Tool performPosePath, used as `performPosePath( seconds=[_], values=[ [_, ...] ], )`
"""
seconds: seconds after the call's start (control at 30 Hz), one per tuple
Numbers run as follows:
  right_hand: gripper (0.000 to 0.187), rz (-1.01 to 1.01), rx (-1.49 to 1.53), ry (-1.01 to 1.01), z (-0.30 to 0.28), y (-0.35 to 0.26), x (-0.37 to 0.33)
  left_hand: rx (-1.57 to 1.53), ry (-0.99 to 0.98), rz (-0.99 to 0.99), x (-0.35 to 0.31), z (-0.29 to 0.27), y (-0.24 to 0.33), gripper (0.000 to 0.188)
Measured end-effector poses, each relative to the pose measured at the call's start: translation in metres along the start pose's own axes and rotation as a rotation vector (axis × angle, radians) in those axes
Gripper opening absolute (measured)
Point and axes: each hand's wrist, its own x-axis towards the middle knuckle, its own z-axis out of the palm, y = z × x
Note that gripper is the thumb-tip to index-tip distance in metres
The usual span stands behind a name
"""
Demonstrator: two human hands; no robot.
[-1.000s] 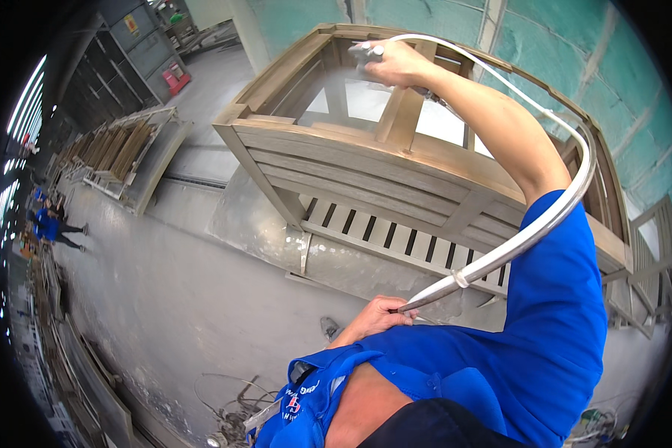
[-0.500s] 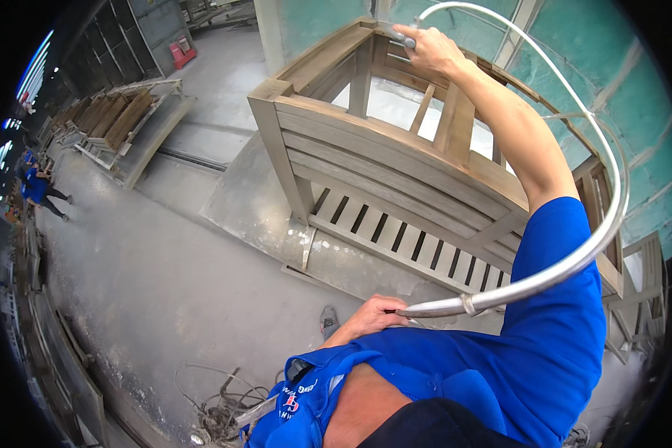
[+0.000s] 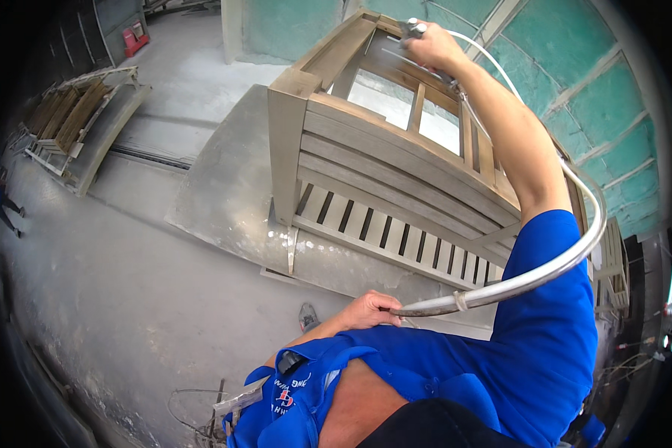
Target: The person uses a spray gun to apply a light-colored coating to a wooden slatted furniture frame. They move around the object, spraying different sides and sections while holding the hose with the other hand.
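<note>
My right hand [image 3: 439, 52] is wrapped round the grip of a metal spray gun [image 3: 414, 30]. It holds the gun over the far end of an open-topped slatted wooden furniture frame [image 3: 396, 142]. A pale streak, perhaps spray, runs beside the gun toward the frame's inside. From the grip a white hose [image 3: 530, 278] passes behind my right forearm and loops round to my waist. There, my left hand [image 3: 369, 310] is closed on the hose, next to a tied joint. Grey-brown coating covers the frame's side slats; its top edges look barer.
Under the frame lies a grey metal platform [image 3: 224, 168]. Green wall panels [image 3: 575, 82] stand behind it. Stacked timber rests on a low cart [image 3: 75, 127] at far left, with a red object [image 3: 134, 39] beyond. Another person [image 3: 7, 201] is at the left rim.
My view has turned to the right. The spray gun has tilted, and its hose now drops behind my forearm instead of arching high above. My left hand keeps hold of the hose.
</note>
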Motion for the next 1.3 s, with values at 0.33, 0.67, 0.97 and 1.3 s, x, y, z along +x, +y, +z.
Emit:
performPosePath(
  seconds=[0.33, 0.67, 0.97, 1.3],
  values=[
    [0.018, 0.314, 0.053, 0.278, -0.075, 0.031, -0.031, -0.039, -0.032, 0.095, -0.001, -0.037, 0.009, 0.018],
    [0.032, 0.118, 0.083, 0.570, -0.085, 0.007, -0.021, 0.027, -0.051, 0.083, -0.007, -0.044, 0.014, 0.027],
    [0.014, 0.126, 0.656, 0.374, -0.094, -0.008, 0.002, 0.022, -0.147, -0.087, -0.009, -0.029, 0.027, 0.026],
    [0.019, 0.307, 0.072, 0.408, -0.147, 0.068, -0.038, -0.032, -0.066, -0.103, -0.022, -0.017, 0.020, 0.021]
  ],
)
